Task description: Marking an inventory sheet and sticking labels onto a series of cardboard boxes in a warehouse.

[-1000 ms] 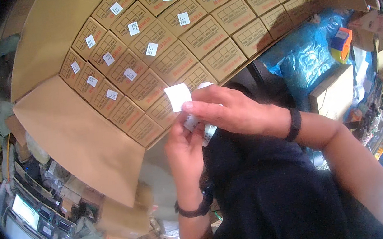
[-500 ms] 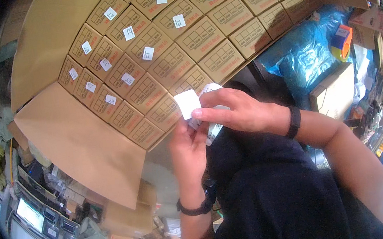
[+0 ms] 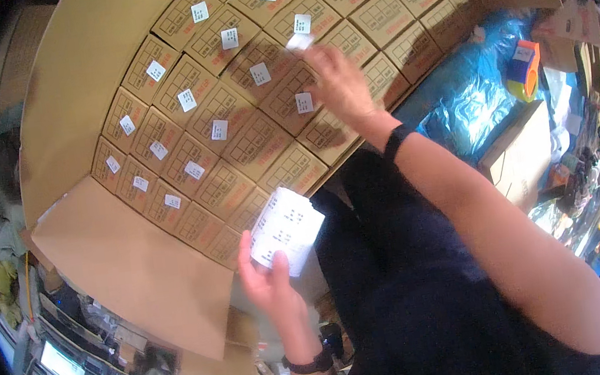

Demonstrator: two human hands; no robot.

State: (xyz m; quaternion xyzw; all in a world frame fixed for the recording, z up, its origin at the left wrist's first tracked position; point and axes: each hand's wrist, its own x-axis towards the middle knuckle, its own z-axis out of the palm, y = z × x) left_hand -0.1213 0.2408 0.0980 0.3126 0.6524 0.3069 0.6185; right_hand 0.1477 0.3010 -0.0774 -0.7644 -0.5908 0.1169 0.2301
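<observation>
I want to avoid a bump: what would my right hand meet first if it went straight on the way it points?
Probably the brown carton bearing a white label, just ahead of the right hand; how high the hand is above it is unclear.

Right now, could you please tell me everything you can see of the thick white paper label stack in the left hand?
The thick white paper label stack is roughly rectangular, with small dark print across its face. It sits tilted in the left hand, thumb against its lower part and fingers at its left edge, partly in front of dark clothing. Whether it is folded or rolled cannot be told.
</observation>
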